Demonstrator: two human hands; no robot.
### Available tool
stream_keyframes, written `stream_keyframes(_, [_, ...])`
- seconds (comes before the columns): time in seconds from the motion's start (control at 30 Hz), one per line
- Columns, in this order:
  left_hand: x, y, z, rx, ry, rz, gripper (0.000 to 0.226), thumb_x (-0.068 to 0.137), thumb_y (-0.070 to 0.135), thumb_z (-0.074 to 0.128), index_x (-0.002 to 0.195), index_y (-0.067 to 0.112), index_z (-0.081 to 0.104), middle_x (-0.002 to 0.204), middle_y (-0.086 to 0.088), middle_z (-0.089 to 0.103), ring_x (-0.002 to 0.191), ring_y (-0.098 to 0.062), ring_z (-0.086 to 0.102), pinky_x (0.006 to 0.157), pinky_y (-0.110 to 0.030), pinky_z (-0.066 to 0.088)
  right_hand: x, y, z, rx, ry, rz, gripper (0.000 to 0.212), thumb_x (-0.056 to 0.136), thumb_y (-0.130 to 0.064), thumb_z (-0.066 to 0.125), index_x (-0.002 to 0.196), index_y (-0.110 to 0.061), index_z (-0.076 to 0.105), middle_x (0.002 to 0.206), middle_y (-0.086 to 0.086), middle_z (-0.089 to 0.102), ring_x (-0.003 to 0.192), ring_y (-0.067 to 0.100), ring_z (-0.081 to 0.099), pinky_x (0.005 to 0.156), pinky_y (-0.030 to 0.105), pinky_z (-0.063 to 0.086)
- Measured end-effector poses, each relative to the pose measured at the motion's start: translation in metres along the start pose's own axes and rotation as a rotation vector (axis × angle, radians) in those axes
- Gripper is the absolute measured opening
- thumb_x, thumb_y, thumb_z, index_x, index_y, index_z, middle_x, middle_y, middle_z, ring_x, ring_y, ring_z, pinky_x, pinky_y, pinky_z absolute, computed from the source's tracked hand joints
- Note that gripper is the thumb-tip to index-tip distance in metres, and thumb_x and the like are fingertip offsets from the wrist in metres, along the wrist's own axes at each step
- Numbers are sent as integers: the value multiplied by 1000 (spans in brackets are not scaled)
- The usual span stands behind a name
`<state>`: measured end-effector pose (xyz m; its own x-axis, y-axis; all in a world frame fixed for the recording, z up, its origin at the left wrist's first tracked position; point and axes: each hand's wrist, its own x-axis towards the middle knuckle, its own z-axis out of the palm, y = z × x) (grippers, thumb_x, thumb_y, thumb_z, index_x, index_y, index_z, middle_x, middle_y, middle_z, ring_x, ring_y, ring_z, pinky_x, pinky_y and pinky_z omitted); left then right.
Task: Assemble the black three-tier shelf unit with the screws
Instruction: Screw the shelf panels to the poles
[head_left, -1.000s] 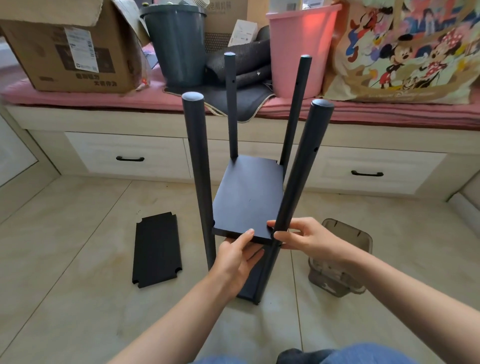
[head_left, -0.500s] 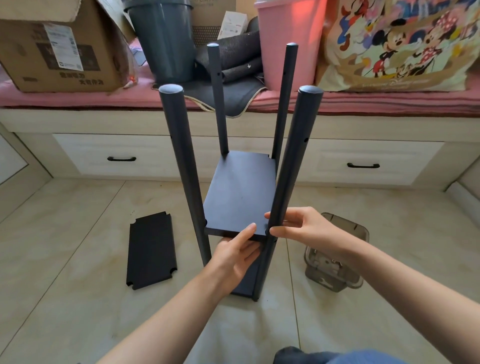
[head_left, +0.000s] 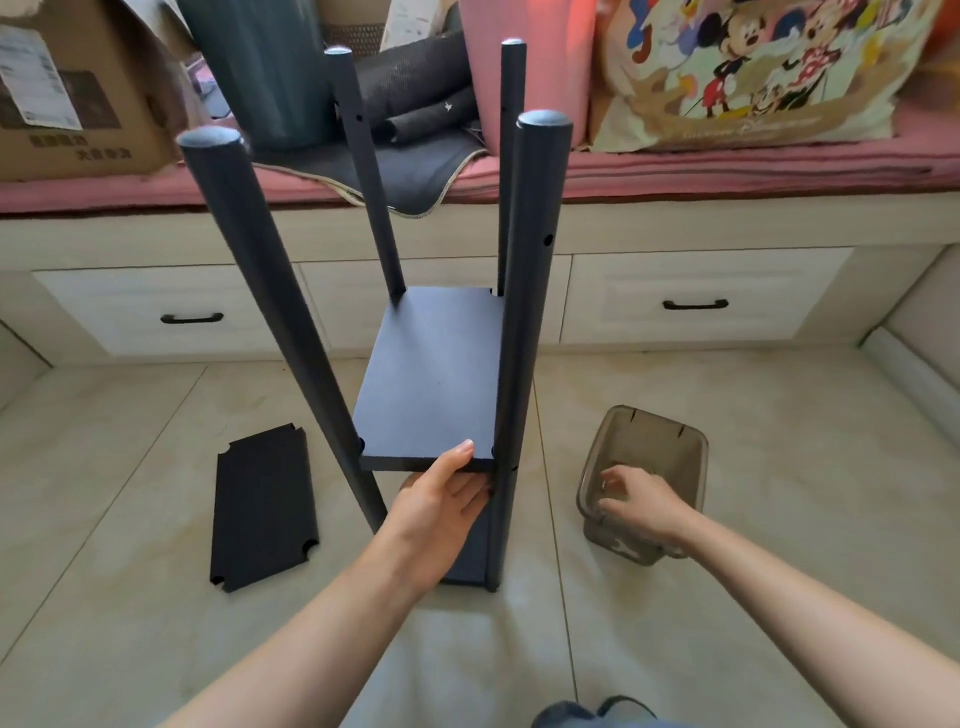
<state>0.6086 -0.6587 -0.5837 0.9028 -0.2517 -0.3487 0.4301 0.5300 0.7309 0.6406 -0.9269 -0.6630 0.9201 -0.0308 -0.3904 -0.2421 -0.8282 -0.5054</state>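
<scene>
I am gripping the near edge of the middle shelf (head_left: 434, 374) with my left hand (head_left: 441, 501); the unit is standing on the floor (head_left: 779, 415). My right hand (head_left: 636, 499), fingers curled, is reaching into the plastic box (head_left: 647, 447); whether it holds anything I cannot tell.
</scene>
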Motion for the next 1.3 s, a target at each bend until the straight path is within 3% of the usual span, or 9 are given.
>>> stream_keyframes(0.1, [3, -2, 3, 16, -12, 5, 46, 81, 26, 73, 124, 10, 67, 128, -13, 68, 118, -28, 66, 104, -39, 46, 14, 16, 17, -108, -40, 28, 61, 97, -24, 57, 151, -9, 34, 151, 11, 44, 139, 28, 42, 112, 34, 34])
stream_keyframes(0.23, [7, -5, 8, 3, 20, 7, 55, 78, 25, 73, 129, 8, 62, 133, -16, 64, 119, -30, 65, 107, -40, 46, 24, 26, 36, -131, -73, 61, 53, 98, -12, 47, 150, -12, 37, 149, 15, 46, 136, 32, 44, 109, 35, 37])
stream_keyframes(0.43, [9, -7, 15, -11, 19, 12, 65, 80, 24, 69, 140, 3, 54, 138, -15, 61, 122, -30, 63, 110, -40, 43, 24, 32, 53, -191, -8, -56, 32, 93, -2, 49, 117, -15, 65, 117, 12, 68, 108, 30, 62, 88, 35, 49])
stream_keyframes(0.67, [10, -8, 21, -4, 47, 21, 65, 80, 24, 68, 141, 5, 53, 139, -15, 60, 121, -29, 64, 111, -41, 43, 2, 35, 71, -197, -30, -171, 32, 96, -4, 48, 115, -21, 67, 108, 5, 67, 104, 23, 62, 84, 31, 46])
stream_keyframes(0.77, [10, -8, 21, -4, 60, 16, 66, 81, 24, 68, 142, 7, 52, 139, -14, 60, 122, -28, 63, 114, -43, 40, -15, 33, 77, -229, -78, -219, 48, 91, 6, 40, 118, -26, 66, 100, 2, 61, 97, 23, 60, 78, 30, 42])
stream_keyframes(0.87, [8, -8, 22, -9, 57, 11, 54, 82, 24, 68, 133, 10, 57, 139, -12, 61, 123, -27, 62, 116, -42, 38, -35, 32, 81, -237, -116, -278, 46, 95, 3, 41, 123, -25, 66, 105, 1, 65, 103, 23, 63, 77, 26, 44])
stream_keyframes(1.03, [7, -9, 23, 2, 57, 9, 33, 92, 21, 62, 124, 13, 59, 139, -14, 60, 124, -27, 62, 116, -42, 37, -61, 33, 91, -277, -234, -329, 21, 87, 6, 42, 80, -11, 53, 82, 9, 60, 80, 29, 59, 63, 34, 38])
stream_keyframes(1.17, [7, -9, 24, 6, 74, 5, 32, 95, 21, 60, 125, 12, 57, 139, -15, 60, 124, -27, 62, 117, -42, 37, -71, 28, 94, -295, -310, -366, 15, 86, 3, 43, 79, -8, 50, 82, 16, 57, 77, 32, 53, 67, 40, 42])
stream_keyframes(1.3, [6, -8, 25, 12, 80, 4, 33, 96, 21, 59, 128, 12, 56, 138, -14, 61, 123, -27, 62, 117, -42, 37, -69, 22, 90, -223, -400, -336, 14, 91, -4, 49, 87, -8, 62, 90, 13, 63, 79, 24, 52, 71, 33, 41])
